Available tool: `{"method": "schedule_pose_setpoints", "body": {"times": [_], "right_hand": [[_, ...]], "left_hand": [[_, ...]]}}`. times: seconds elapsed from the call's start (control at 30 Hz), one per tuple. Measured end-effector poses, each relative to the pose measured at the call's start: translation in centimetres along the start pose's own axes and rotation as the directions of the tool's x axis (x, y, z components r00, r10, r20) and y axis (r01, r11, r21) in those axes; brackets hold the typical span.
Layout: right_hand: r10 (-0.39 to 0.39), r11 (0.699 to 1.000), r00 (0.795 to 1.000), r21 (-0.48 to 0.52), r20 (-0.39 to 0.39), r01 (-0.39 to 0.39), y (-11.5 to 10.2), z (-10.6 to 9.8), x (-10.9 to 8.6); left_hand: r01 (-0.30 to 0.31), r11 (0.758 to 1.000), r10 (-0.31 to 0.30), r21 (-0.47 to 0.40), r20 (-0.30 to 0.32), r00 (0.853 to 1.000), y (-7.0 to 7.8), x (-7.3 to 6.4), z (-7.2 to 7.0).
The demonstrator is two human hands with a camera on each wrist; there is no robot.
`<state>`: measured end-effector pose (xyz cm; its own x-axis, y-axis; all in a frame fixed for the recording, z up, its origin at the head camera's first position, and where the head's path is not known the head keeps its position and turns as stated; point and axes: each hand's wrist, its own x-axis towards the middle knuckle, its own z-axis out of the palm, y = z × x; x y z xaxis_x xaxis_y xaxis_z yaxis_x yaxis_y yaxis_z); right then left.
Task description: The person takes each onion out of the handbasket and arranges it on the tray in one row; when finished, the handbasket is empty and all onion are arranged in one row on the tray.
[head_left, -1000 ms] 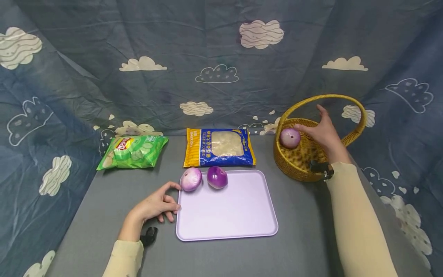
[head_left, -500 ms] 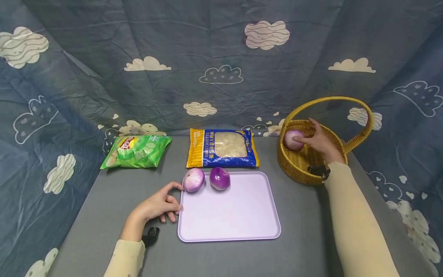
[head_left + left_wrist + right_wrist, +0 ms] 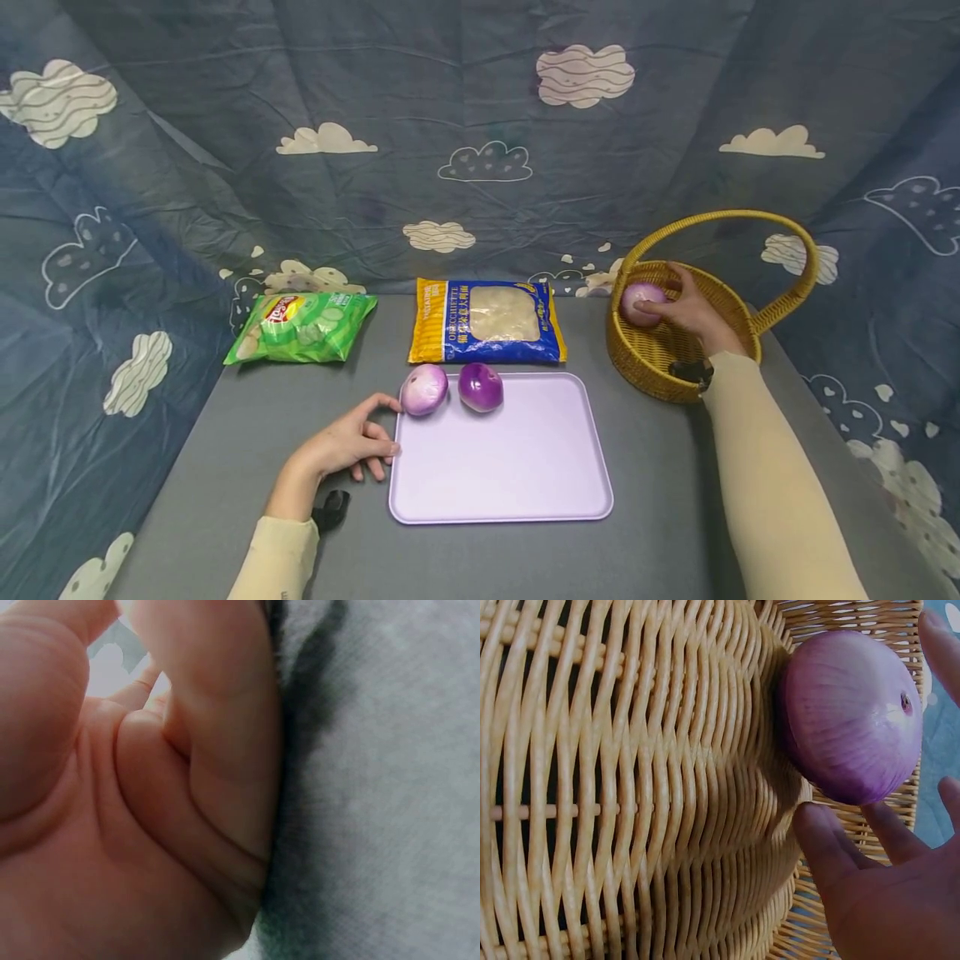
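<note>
My right hand [image 3: 693, 312] reaches into a yellow wicker basket [image 3: 626, 362], its thumb over a pale purple onion [image 3: 639, 302]. In the right wrist view this onion [image 3: 847, 712] lies against the woven floor [image 3: 652, 780], with straight, spread fingers [image 3: 821, 840] beside it and a fingertip close to its side. My left hand [image 3: 341, 442] rests at the left edge of a lilac tray [image 3: 502, 467], index finger and thumb touching its rim, other fingers loosely bent. Two onions sit at the tray's back left: a paler one [image 3: 424, 389] and a darker one [image 3: 481, 387].
Behind the tray lies a blue and yellow pasta bag [image 3: 487, 323]. A green chip bag [image 3: 300, 327] is at the back left. The basket's tall handle [image 3: 723, 215] arches over the right hand. A cloud-print cloth [image 3: 480, 100] hangs behind the grey table [image 3: 645, 500].
My right hand has come down and left from above the basket to the onion inside it. The head view has shifted slightly; my left hand stays at the tray.
</note>
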<state>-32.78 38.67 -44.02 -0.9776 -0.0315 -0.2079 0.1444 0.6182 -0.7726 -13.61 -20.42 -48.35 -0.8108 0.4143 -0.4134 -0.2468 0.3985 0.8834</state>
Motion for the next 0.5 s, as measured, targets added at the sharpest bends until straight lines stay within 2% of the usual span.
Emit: {"method": "schedule_pose_setpoints", "body": {"times": [0.5], "right_hand": [[0.002,0.999,0.999,0.032,0.032,-0.003,0.60,0.05,0.51]], "left_hand": [[0.008,1.000,-0.008,0.005,-0.003,1.000,0.08,0.14,0.01]]}}
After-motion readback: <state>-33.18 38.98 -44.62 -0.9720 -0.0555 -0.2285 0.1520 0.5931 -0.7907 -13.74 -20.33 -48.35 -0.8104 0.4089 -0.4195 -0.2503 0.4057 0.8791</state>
